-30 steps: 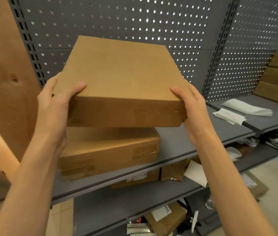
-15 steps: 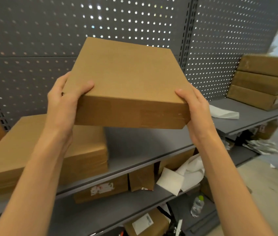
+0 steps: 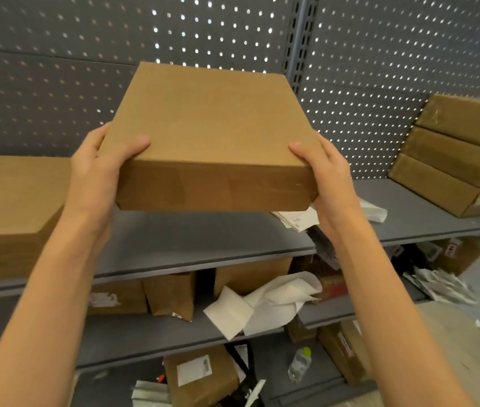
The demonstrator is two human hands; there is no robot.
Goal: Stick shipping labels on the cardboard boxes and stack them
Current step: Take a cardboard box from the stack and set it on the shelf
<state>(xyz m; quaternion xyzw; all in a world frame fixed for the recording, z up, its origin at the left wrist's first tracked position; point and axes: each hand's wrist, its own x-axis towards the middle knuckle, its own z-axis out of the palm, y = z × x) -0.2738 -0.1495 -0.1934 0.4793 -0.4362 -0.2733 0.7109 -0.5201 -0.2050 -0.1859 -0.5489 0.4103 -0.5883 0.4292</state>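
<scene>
A flat brown cardboard box (image 3: 212, 133) hangs in the air above the grey shelf (image 3: 203, 245), level and with no label showing on its top. My left hand (image 3: 97, 174) grips its near left corner, thumb on top. My right hand (image 3: 327, 174) grips its near right corner the same way. A stack of three similar boxes (image 3: 456, 160) stands on the shelf at the far right. Another brown box (image 3: 9, 212) rests on the shelf at the left edge. White label sheets (image 3: 297, 220) lie on the shelf under the held box's right corner.
Grey pegboard (image 3: 365, 69) backs the shelves. The lower shelf holds brown parcels (image 3: 171, 295) and crumpled white paper (image 3: 265, 304). On the bottom level lie a labelled box (image 3: 200, 374), a plastic bottle (image 3: 300, 362) and more boxes (image 3: 341, 348).
The view and the held box have swung to the right along the shelf. The left box slid toward the frame's edge and the three-box stack came closer. Both hands kept their grip.
</scene>
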